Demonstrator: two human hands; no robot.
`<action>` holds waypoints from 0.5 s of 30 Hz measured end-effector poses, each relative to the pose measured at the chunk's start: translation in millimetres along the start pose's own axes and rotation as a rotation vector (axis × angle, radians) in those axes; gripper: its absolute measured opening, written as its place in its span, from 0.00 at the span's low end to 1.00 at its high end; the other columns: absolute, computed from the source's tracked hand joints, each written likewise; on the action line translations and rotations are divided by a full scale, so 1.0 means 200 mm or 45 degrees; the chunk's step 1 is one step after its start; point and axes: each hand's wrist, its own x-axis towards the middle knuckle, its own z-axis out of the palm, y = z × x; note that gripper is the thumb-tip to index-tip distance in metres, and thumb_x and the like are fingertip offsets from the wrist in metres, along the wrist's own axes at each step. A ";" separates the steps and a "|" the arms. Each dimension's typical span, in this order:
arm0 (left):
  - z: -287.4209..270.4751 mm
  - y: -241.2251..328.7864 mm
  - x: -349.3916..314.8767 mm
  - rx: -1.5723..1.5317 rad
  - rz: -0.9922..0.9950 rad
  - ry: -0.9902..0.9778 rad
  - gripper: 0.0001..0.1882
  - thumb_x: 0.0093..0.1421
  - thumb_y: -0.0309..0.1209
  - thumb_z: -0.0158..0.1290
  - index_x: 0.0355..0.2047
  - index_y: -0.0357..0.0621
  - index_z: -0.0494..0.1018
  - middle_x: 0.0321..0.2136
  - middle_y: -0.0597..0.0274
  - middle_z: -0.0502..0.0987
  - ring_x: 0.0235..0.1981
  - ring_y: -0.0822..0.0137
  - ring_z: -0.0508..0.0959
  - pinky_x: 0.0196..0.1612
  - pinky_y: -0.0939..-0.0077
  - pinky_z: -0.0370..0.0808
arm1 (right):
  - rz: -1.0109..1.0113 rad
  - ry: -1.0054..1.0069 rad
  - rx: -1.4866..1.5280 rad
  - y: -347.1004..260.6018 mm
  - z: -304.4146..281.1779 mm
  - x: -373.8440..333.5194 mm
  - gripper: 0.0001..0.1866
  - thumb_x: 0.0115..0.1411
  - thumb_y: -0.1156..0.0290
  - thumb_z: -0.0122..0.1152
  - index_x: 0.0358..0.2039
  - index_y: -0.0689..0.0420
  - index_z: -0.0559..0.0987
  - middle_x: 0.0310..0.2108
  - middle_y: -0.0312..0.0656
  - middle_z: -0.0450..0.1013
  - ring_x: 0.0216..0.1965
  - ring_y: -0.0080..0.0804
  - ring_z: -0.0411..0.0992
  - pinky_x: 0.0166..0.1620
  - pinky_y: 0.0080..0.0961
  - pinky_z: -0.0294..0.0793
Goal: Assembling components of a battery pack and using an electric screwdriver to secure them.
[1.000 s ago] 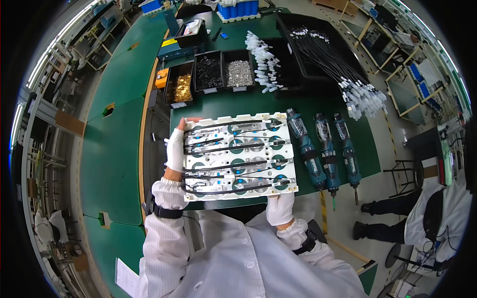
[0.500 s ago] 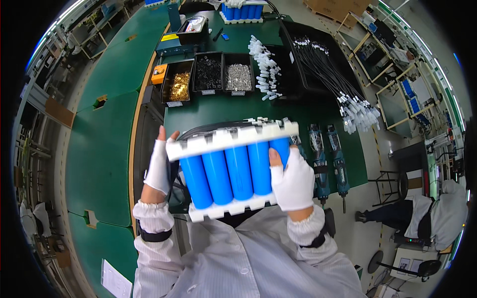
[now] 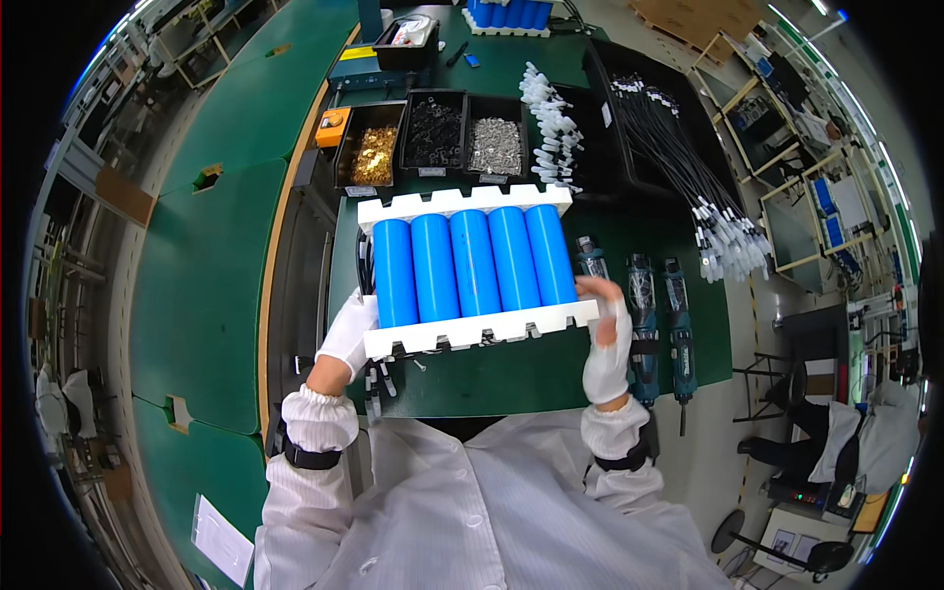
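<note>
L hand (image 3: 348, 337), in a white glove, is bent round the near left corner of the big blue pack (image 3: 474, 261). It has hold there, but its fingers mostly hide behind the pack. R hand (image 3: 608, 346), also in a white glove w/ bare fingertips, is abt half open by the pack's right end, fingers bent in. It's blurry, so can't tell if it touches.

The pack is btwn the 2 hands, up over the green bench (image 3: 492, 383). It's on its side: 5 blue tubes in a row, w/ a bumpy white plate (image 3: 472, 331) at the near end & one at the far end. Black wires (image 3: 366, 261) poke out just past L hand. A few thin strips w/ pale ends (image 3: 385, 380) are just right of L hand, w/ a wee screw (image 3: 420, 365) near them.

Right of R hand: 3 teal power drivers (image 3: 682, 344), side by side.

Well past L hand: orange box (image 3: 331, 128), then 3 black bins (image 3: 385, 187) w/ gold, black & silver bits. Past R hand: lots of white plugs (image 3: 553, 133), then a big black tray (image 3: 594, 90) w/ long black cords (image 3: 669, 147). Way past both hands: 2nd blue pack (image 3: 508, 15).
</note>
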 end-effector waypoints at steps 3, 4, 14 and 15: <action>0.02 0.04 0.00 0.238 -0.013 -0.018 0.15 0.72 0.35 0.49 0.50 0.36 0.72 0.39 0.63 0.80 0.34 0.77 0.80 0.38 0.81 0.79 | -0.136 -0.010 -0.481 0.22 0.02 -0.12 0.24 0.70 0.50 0.52 0.45 0.64 0.73 0.36 0.51 0.71 0.36 0.50 0.74 0.40 0.32 0.72; -0.04 0.00 0.01 0.246 -0.013 -0.013 0.15 0.72 0.35 0.49 0.50 0.36 0.72 0.39 0.63 0.80 0.34 0.77 0.80 0.38 0.81 0.79 | 0.129 -0.095 -0.396 0.19 0.03 -0.08 0.16 0.68 0.60 0.54 0.39 0.64 0.70 0.31 0.52 0.67 0.33 0.54 0.71 0.36 0.38 0.69; 0.00 0.26 -0.10 0.079 0.032 -0.201 0.14 0.66 0.35 0.51 0.37 0.34 0.80 0.26 0.56 0.82 0.26 0.68 0.81 0.32 0.76 0.78 | 0.056 0.073 -0.482 -0.14 0.07 0.17 0.24 0.71 0.54 0.55 0.29 0.64 0.80 0.16 0.48 0.69 0.15 0.39 0.68 0.22 0.34 0.64; -0.02 0.37 -0.16 0.109 -0.231 -0.223 0.17 0.72 0.37 0.47 0.51 0.36 0.74 0.35 0.61 0.82 0.32 0.73 0.81 0.31 0.82 0.79 | 0.176 0.063 -0.473 -0.17 0.06 0.20 0.26 0.71 0.54 0.56 0.24 0.65 0.78 0.14 0.50 0.69 0.15 0.41 0.68 0.22 0.36 0.63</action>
